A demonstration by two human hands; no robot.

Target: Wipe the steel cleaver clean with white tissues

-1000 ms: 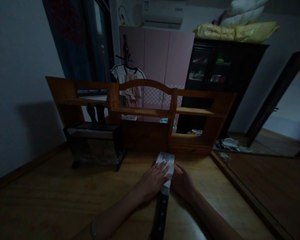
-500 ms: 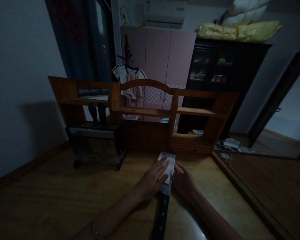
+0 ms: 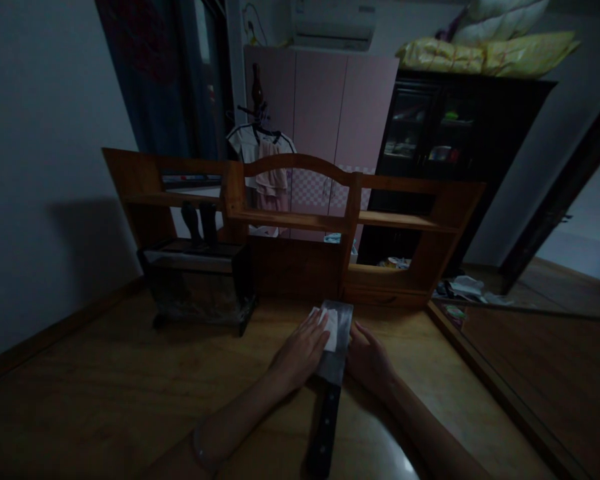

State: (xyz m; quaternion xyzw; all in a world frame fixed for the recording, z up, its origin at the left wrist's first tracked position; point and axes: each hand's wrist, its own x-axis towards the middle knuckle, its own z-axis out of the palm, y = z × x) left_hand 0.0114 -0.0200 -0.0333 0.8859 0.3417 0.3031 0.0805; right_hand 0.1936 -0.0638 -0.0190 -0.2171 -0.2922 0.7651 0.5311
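Observation:
A cleaver lies in front of me, its broad metal blade [image 3: 343, 333] pointing away and its black riveted handle [image 3: 325, 427] towards me. My left hand [image 3: 300, 350] presses a folded white tissue [image 3: 332, 331] against the left part of the blade, fingers stretched over it. At the blade's right edge, my right hand [image 3: 373, 360] steadies the cleaver; some of its fingertips are hidden by the blade and hand. No hand is on the handle.
A knife block [image 3: 200, 283] with two black handles stands at the left on the wooden tabletop [image 3: 105, 400]. Behind is a wooden shelf unit [image 3: 295, 267]. A raised wooden edge [image 3: 485, 373] runs along the right side.
My left hand and the tissue have shifted left on the blade, baring more of its right side. My right hand stays at the blade's edge. The view has tilted slightly.

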